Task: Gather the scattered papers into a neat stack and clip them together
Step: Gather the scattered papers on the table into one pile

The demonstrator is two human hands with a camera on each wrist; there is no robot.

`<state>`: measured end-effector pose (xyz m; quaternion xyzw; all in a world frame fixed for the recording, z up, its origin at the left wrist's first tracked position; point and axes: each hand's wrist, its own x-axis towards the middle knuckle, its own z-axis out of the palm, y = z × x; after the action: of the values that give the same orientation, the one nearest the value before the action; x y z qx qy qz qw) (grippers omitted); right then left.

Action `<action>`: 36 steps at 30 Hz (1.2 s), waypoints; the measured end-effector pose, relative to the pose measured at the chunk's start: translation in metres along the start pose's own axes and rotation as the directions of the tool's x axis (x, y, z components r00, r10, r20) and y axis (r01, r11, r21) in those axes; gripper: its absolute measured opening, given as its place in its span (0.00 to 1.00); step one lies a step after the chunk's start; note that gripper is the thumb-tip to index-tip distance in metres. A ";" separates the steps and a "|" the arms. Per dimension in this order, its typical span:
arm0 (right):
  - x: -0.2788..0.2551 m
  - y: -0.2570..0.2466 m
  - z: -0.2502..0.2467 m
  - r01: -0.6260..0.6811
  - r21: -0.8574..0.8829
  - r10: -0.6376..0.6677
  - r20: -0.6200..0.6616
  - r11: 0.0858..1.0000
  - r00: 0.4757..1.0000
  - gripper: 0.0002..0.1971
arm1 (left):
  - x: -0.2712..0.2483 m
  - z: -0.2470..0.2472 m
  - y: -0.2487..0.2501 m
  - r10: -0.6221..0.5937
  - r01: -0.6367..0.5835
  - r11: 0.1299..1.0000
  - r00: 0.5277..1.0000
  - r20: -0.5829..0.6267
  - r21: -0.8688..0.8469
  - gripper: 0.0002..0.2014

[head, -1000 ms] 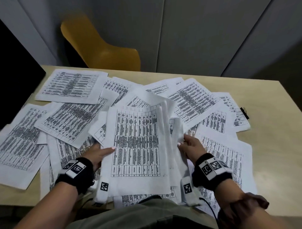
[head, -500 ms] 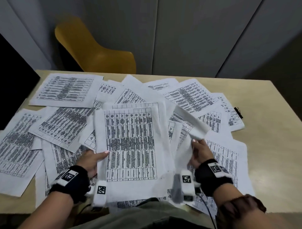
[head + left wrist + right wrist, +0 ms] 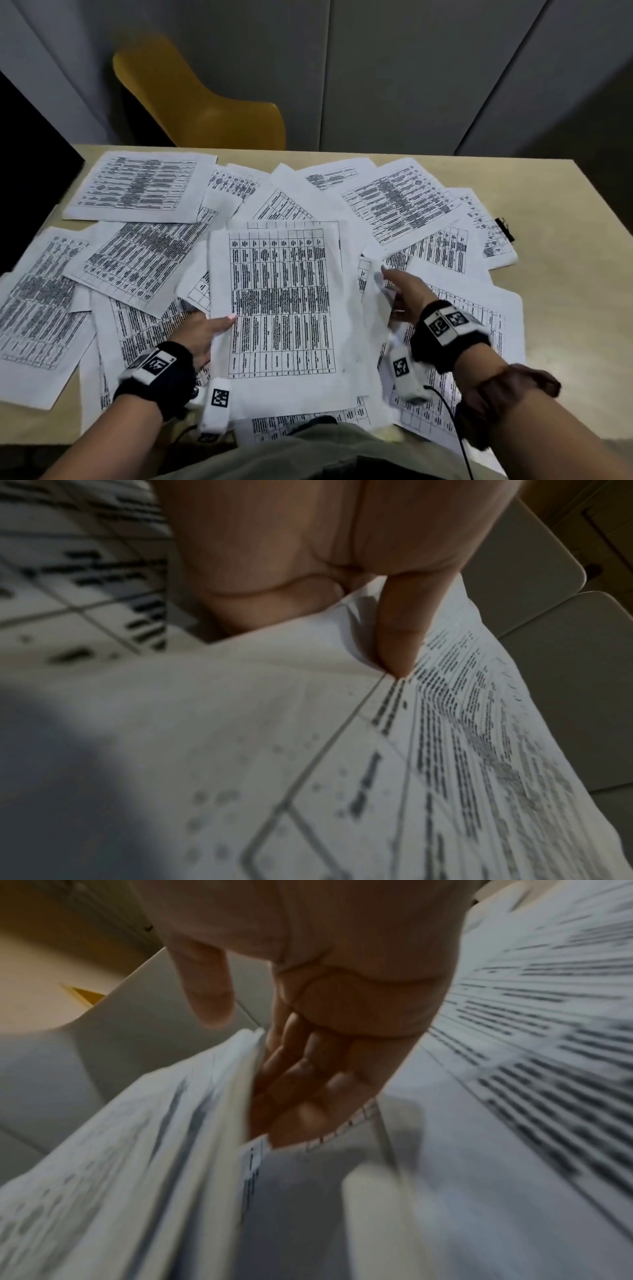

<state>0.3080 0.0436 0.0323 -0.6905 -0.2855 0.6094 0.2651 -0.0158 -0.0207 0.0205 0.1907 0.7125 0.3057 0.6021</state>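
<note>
A gathered stack of printed sheets (image 3: 281, 301) lies in front of me on the table, over other papers. My left hand (image 3: 205, 329) pinches its left edge, with the thumb (image 3: 397, 631) on the top sheet (image 3: 308, 737) and the fingers hidden beneath. At the stack's right edge my right hand (image 3: 404, 291) has its fingers (image 3: 301, 1085) stretched out against the sheet edges (image 3: 137, 1150), while the thumb stands off the paper. A black binder clip (image 3: 505, 229) lies far right beside a sheet's corner. Loose sheets (image 3: 137, 185) (image 3: 400, 202) (image 3: 37, 301) surround the stack.
The beige table (image 3: 565, 274) has bare surface along its right side. A yellow chair (image 3: 212, 109) stands behind the far edge. A dark screen (image 3: 27, 171) rises at the left. Grey cabinet doors fill the background.
My right hand has let down the sheet it was lifting and stretched forward along the stack's right edge. The left hand keeps its hold on the left edge.
</note>
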 end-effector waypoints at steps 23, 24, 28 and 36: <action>-0.022 0.015 -0.021 0.163 -0.590 -0.010 0.254 0.791 0.967 0.23 | -0.017 0.008 0.015 0.077 -0.067 0.991 0.994 -0.080 0.116 0.17; -0.020 0.012 -0.017 0.214 -0.673 -0.078 0.226 0.708 0.971 0.23 | -0.019 0.010 0.016 0.091 -0.080 0.990 0.992 -0.085 0.117 0.19; -0.017 0.011 -0.021 0.290 -0.255 -0.272 0.103 0.922 0.957 0.17 | -0.017 0.008 0.018 0.062 -0.062 0.998 0.997 -0.047 0.001 0.09; -0.026 0.051 0.009 0.095 0.019 -0.097 0.241 0.995 0.966 0.10 | -0.021 0.019 0.018 0.079 -0.072 0.991 0.996 0.051 -0.116 0.12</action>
<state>0.3002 -0.0100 0.0130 -0.5957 -0.3467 0.6763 0.2600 0.0056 -0.0163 0.0463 0.1913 0.6692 0.3629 0.6196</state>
